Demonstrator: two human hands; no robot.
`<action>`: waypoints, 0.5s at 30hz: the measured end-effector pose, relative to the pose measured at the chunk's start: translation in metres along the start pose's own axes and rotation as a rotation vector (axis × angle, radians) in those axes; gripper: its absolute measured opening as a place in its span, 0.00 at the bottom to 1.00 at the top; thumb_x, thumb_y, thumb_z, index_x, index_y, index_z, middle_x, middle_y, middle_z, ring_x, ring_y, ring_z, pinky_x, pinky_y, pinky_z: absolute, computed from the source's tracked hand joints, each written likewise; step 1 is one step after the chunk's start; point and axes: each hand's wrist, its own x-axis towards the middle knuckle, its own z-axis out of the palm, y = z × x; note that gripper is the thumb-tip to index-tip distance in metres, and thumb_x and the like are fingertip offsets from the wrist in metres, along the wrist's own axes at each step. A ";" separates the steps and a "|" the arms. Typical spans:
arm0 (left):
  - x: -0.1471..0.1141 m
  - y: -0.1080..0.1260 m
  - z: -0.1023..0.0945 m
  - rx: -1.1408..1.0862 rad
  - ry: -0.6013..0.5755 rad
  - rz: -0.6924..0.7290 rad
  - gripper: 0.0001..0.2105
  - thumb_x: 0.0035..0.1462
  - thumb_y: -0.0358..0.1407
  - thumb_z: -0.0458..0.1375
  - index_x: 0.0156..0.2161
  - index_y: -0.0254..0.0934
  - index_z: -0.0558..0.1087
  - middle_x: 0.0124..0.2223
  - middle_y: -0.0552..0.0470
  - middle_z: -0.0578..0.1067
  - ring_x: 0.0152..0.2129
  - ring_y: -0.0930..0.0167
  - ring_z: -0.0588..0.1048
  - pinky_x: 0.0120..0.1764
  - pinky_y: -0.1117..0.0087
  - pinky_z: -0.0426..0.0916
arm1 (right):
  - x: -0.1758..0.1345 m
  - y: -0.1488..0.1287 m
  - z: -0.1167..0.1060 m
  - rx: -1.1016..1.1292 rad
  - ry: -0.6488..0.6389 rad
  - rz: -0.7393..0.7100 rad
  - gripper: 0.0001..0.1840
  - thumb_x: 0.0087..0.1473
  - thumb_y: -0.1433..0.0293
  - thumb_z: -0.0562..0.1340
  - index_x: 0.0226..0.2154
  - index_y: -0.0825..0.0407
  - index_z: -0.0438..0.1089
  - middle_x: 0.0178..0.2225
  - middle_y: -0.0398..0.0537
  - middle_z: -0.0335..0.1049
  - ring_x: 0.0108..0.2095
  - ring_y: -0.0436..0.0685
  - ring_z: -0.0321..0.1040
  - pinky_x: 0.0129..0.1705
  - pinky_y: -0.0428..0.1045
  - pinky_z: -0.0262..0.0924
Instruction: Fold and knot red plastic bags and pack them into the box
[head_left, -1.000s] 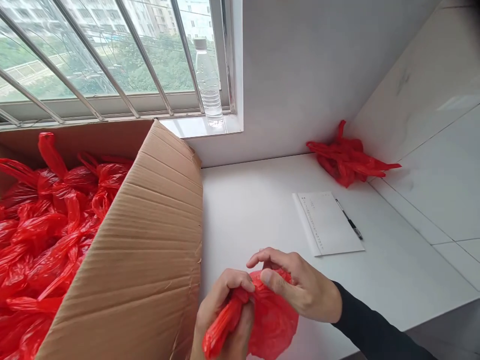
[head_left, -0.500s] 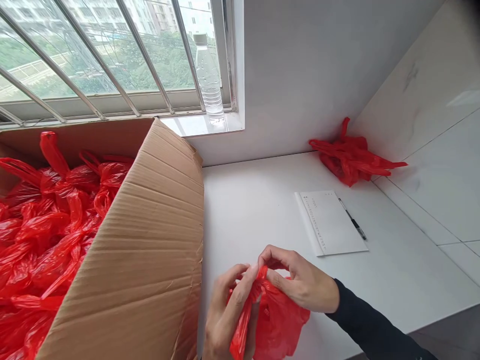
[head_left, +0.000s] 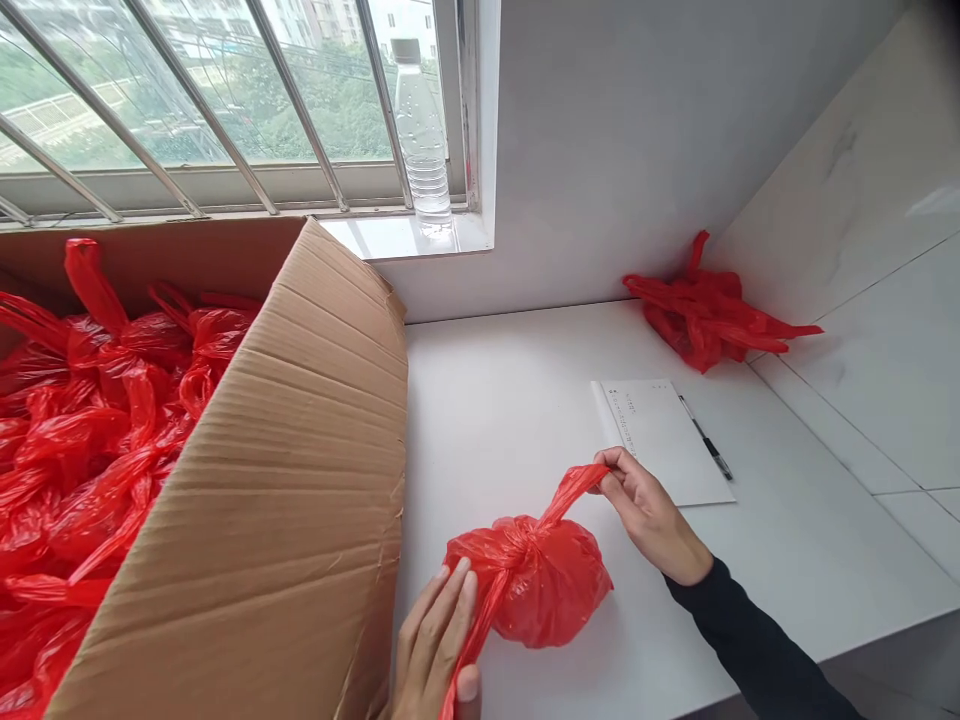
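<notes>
A filled red plastic bag (head_left: 551,585) rests on the white tabletop, twisted into a knot near its middle. Between the thumb and fingers of my right hand (head_left: 652,515) is the tip of one bag handle, stretched up and to the right from the knot. The other handle runs down toward the near edge and passes between the thumb and fingers of my left hand (head_left: 439,645). Those left fingers are fairly straight and lie against the bag's left side. What the bag contains is hidden.
A cardboard box (head_left: 300,480) full of knotted red bags (head_left: 97,440) stands at left. Behind my right hand lie a notebook (head_left: 667,430) and a pen (head_left: 705,437). Loose red bags (head_left: 705,315) sit in the back corner. A water bottle (head_left: 422,145) stands on the windowsill.
My hands have moved apart, drawing the two handles out from the knot. My right hand has shifted up and right, my left slightly down. The bag's rounded body now shows.
</notes>
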 end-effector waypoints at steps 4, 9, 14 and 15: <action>0.010 0.001 0.025 0.161 -0.050 0.232 0.25 0.69 0.41 0.45 0.69 0.38 0.55 0.64 0.43 0.67 0.63 0.57 0.61 0.63 0.53 0.58 | -0.024 -0.007 0.033 0.040 0.131 -0.004 0.12 0.67 0.57 0.50 0.44 0.46 0.60 0.50 0.50 0.70 0.54 0.58 0.66 0.57 0.56 0.63; -0.010 -0.018 0.065 0.429 -0.053 0.323 0.23 0.67 0.30 0.44 0.66 0.38 0.61 0.64 0.44 0.67 0.65 0.61 0.60 0.66 0.54 0.49 | -0.067 0.026 0.087 -0.204 0.147 -0.130 0.18 0.67 0.57 0.49 0.56 0.43 0.58 0.64 0.50 0.58 0.64 0.61 0.55 0.64 0.61 0.55; -0.028 -0.033 0.099 0.510 0.303 0.387 0.17 0.65 0.41 0.49 0.51 0.42 0.77 0.55 0.47 0.77 0.59 0.62 0.69 0.65 0.57 0.55 | -0.068 0.108 0.107 -0.298 0.227 -0.362 0.13 0.65 0.56 0.50 0.43 0.45 0.63 0.60 0.57 0.65 0.62 0.68 0.59 0.59 0.69 0.58; -0.028 -0.035 0.106 0.541 0.354 0.390 0.15 0.64 0.40 0.51 0.48 0.43 0.78 0.53 0.48 0.79 0.58 0.63 0.70 0.65 0.57 0.56 | -0.062 0.122 0.107 -0.290 0.244 -0.426 0.13 0.64 0.56 0.51 0.39 0.46 0.63 0.58 0.59 0.67 0.61 0.70 0.61 0.58 0.70 0.59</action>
